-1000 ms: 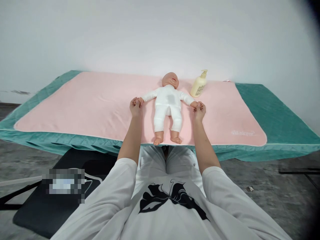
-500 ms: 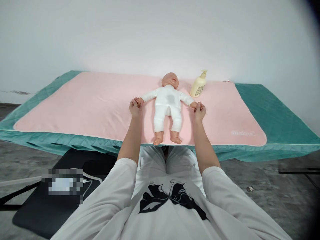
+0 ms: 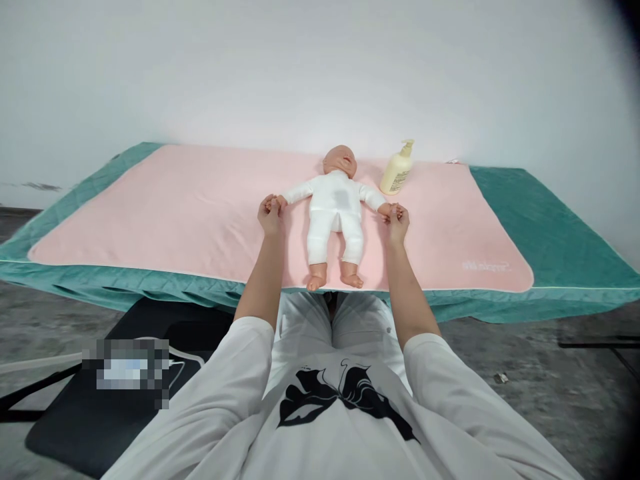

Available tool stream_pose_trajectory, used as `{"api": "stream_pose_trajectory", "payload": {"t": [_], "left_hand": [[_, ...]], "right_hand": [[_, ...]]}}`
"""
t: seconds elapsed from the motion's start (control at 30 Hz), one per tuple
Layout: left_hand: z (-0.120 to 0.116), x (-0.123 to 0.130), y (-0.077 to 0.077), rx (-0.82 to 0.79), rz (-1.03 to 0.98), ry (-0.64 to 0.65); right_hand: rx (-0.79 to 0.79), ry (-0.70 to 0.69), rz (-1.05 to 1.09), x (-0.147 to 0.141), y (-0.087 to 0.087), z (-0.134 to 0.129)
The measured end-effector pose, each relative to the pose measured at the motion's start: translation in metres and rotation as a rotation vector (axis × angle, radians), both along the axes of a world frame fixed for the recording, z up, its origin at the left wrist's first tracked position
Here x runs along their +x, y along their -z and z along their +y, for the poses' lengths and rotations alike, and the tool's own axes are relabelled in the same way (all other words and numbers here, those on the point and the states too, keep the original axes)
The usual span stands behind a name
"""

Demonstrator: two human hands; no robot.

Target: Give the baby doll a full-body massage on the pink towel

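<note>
A baby doll (image 3: 336,207) lies on its back near the middle of a pink mat (image 3: 200,220), head toward the wall (image 3: 300,67), bare feet close to the front edge, arms spread out to either side. Its white body looks like padded cloth, so it is probably light, soft and easily bent at shoulders and hips; the head, hands and feet have a smooth look, likely firmer rubber or vinyl and somewhat slicker. The small hands offer a gentle hold for the arms, while the trunk seems the surer place to bear its weight. The person's left hand (image 3: 270,215) pinches one doll hand between thumb and curled fingers, and the right hand (image 3: 399,224) pinches the other likewise. A cream pump bottle (image 3: 397,175) stands upright beside the doll's head, on the right. The mat lies over a green quilted cover (image 3: 550,213), which drapes over the table's front. Below, a black chair (image 3: 70,427) sits at the left on a mottled grey floor (image 3: 545,407), with a blurred-out object on it.
</note>
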State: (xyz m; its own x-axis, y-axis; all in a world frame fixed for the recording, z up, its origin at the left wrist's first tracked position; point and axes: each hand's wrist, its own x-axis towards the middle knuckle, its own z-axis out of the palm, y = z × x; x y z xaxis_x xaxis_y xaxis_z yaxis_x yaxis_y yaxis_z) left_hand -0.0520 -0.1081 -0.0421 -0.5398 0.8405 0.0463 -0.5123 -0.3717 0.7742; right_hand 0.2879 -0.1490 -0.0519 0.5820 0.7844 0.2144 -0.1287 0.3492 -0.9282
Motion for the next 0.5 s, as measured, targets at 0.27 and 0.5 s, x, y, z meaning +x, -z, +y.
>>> {"api": "stream_pose_trajectory", "payload": {"t": [0.27, 0.5], "left_hand": [[-0.002, 0.002, 0.001, 0.050, 0.017, 0.016], [-0.004, 0.001, -0.003, -0.013, 0.030, 0.032]], "right_hand": [[-0.040, 0.064, -0.036, -0.007, -0.010, -0.008], [-0.127, 0.163, -0.086, -0.009, -0.013, -0.009]]}}
